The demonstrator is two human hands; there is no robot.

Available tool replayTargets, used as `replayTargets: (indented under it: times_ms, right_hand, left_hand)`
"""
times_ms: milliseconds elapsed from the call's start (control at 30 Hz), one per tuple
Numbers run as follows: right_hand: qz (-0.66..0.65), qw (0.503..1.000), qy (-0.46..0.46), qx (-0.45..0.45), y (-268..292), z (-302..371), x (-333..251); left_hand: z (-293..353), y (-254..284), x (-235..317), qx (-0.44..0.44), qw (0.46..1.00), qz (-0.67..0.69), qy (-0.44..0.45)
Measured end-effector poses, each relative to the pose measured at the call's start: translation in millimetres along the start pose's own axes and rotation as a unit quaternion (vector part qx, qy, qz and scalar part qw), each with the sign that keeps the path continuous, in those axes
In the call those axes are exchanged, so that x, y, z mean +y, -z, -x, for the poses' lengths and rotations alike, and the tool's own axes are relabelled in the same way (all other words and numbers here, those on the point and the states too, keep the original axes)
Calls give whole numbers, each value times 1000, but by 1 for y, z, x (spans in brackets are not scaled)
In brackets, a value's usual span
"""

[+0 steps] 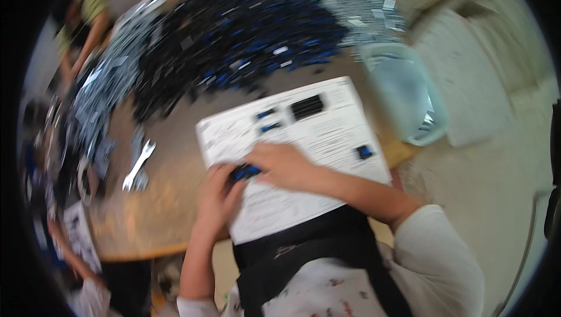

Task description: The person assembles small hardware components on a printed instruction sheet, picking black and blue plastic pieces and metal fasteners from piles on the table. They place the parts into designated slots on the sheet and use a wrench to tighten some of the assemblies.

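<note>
Both my hands meet over a white printed sheet [292, 206] that lies at the table's near edge. Between them is a small black-and-blue part [245, 171], blurred and partly covered by fingers. My left hand [219, 194] closes on its left end with thumb and fingers. My right hand [283, 165] has its fingertips pressed to the right end. Farther up the sheet show a black block [307, 106] and two small black-and-blue shapes, and another black-and-blue shape [364, 152] is near its right edge. Whether these are printed or real pieces I cannot tell.
A big heap of black and blue pieces [234, 30] covers the far table, with shiny metal plates [111, 95] on both sides. An open-ended wrench [139, 166] lies left. A pale teal tub [435, 124] stands right. Other people are at work at the left and far side.
</note>
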State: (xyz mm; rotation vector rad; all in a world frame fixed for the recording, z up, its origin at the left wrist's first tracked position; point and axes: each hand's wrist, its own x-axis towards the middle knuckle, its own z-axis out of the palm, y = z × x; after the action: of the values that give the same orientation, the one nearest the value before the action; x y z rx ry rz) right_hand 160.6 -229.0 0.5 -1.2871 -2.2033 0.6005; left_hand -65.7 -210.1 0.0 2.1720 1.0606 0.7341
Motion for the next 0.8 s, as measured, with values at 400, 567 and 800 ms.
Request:
replayTargets:
  times_ms: [400,567,800]
  right_hand:
    - [264,805,-508,157,219,159,158]
    - [216,868,-413,171,198,164,204]
    - [257,835,-433,222,219,182,196]
  left_hand:
    - [47,21,-88,236,934,212,165]
    - [51,12,-100,233,948,143,162]
    - [57,14,-95,253,946,125,160]
